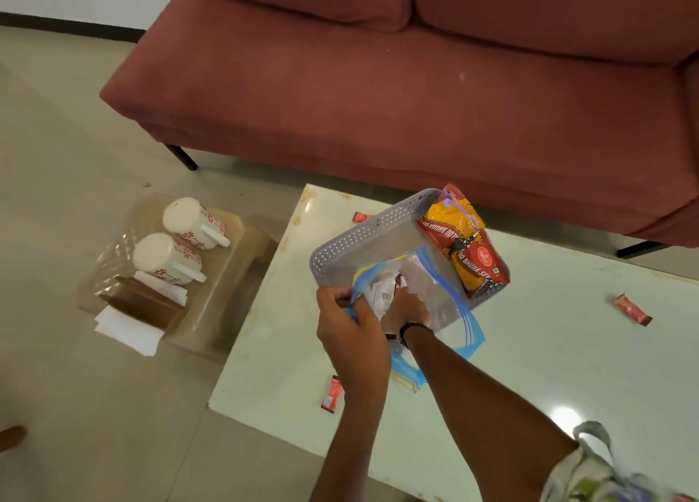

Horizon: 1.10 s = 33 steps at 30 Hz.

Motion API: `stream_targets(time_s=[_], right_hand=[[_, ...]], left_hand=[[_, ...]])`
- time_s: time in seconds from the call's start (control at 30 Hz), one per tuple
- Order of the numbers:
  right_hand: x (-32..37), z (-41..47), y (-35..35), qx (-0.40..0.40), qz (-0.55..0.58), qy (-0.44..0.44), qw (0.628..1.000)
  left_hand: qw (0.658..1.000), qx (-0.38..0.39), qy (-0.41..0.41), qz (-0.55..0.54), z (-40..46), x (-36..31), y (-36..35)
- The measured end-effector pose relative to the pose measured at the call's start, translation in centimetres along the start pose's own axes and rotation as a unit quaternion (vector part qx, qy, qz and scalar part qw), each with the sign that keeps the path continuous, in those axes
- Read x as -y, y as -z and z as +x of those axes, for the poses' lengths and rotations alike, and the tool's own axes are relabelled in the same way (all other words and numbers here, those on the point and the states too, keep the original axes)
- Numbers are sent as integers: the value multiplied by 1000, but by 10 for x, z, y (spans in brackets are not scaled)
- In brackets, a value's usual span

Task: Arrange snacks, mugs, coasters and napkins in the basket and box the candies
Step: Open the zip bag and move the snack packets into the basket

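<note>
A grey perforated basket [363, 233] stands on the pale table [548, 350]. A red and yellow snack packet [463, 242] leans inside its right end. Over the basket's near edge lies a clear zip bag with a blue seal [446, 293]. My left hand [350, 325] pinches the bag's blue rim. My right hand [403, 308] is inside the bag, shut on a white snack wrapper [382, 293]. Red candies lie loose on the table: one near the front [332, 393], one at the right [633, 309], one behind the basket [362, 216].
On a low beige stool [234, 274] to the left stand two white mugs with red flowers [168, 257], brown coasters [145, 305] and white napkins [128, 329]. A red sofa [416, 104] runs behind the table. A cloth bag [597, 471] hangs at lower right.
</note>
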State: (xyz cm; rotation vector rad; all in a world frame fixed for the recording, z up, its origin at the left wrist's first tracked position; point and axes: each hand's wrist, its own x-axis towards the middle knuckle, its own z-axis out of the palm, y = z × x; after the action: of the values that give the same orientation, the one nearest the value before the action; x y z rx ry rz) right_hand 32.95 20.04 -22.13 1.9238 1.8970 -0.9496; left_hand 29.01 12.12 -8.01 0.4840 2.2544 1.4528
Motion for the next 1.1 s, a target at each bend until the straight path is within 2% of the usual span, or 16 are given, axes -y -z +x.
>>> stream_targets(time_s=[0.1, 0.2, 0.33, 0.4, 0.53, 0.73, 0.87, 0.97, 1.1], right_hand=[[5, -11, 9, -40, -13, 34, 999], [13, -33, 33, -89, -67, 108, 988], [14, -82, 83, -152, -195, 192, 950], [7, -105, 108, -184, -223, 221, 931], [-5, -141, 142, -293, -204, 264, 896], [-24, -156, 175, -424, -141, 395, 803], [-36, -159, 194, -407, -114, 494, 760], [-35, -161, 204, -394, -113, 527, 744], [-39, -155, 213, -371, -25, 568, 734]], left_hand=[[1000, -2, -1, 8, 0, 2, 1], [1000, -3, 0, 14, 1, 2, 2], [1000, -7, -3, 23, 9, -1, 8], [1000, -15, 6, 22, 13, -1, 13], [1000, -17, 16, 11, 18, -6, 16], [999, 1, 44, 0, 25, -17, 9], [997, -3, 71, -15, 34, -28, 8], [997, 8, 78, -20, 40, -36, 7], [999, 26, 41, -2, 38, -35, 4]])
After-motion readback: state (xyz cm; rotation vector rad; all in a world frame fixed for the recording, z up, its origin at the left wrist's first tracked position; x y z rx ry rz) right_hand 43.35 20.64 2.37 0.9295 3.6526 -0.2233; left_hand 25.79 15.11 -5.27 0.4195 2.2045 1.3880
